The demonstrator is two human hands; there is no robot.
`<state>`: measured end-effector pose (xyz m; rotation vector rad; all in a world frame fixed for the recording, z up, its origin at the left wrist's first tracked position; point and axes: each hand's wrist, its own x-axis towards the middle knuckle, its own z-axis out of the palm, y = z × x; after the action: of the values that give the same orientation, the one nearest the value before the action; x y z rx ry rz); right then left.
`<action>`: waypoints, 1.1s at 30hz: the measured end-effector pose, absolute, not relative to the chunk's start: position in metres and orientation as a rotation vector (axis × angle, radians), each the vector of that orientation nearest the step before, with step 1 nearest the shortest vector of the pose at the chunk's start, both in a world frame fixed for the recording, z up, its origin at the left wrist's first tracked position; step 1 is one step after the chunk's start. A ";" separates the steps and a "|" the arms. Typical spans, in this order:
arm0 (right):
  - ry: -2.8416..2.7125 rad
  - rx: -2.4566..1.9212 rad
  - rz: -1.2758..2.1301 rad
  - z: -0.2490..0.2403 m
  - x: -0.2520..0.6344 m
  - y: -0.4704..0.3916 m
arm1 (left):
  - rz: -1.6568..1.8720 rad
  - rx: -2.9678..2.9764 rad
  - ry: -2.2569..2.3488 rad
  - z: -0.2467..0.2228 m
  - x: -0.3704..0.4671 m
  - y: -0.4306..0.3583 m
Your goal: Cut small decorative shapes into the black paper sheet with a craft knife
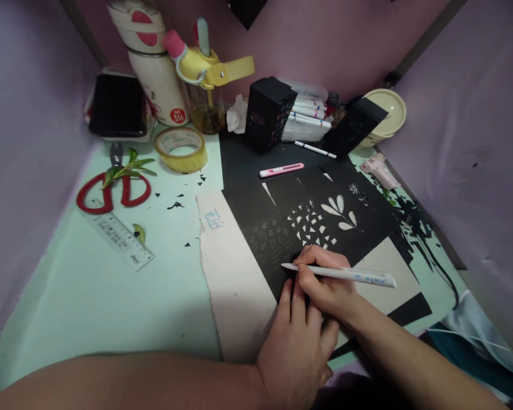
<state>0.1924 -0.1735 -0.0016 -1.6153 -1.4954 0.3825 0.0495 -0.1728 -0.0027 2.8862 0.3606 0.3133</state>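
Currently, one white pen (pixel 351 274) is pinched in your right hand (pixel 328 287), tip at one black sheet (pixel 282 213); your left hand (pixel 296 343) lies palm-down just beside, fingers slightly apart. Beyond lies one pink cutter (pixel 281 170).

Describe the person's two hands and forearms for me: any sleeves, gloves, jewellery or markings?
The left hand and right hand are ungloved, with no rings visible. The left forearm and right forearm are bare where they show: no sleeve, watch, bracelet or clear marking. Any sleeves higher up are out of frame.
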 end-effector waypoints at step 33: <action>-1.476 -1.658 0.306 -0.001 0.193 -0.175 | 0.189 2.893 0.336 0.002 0.050 -0.170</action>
<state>0.1931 -0.1745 -0.0013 -1.6579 -1.4763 0.3063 0.0495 -0.1700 0.0018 2.8929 0.3363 0.1891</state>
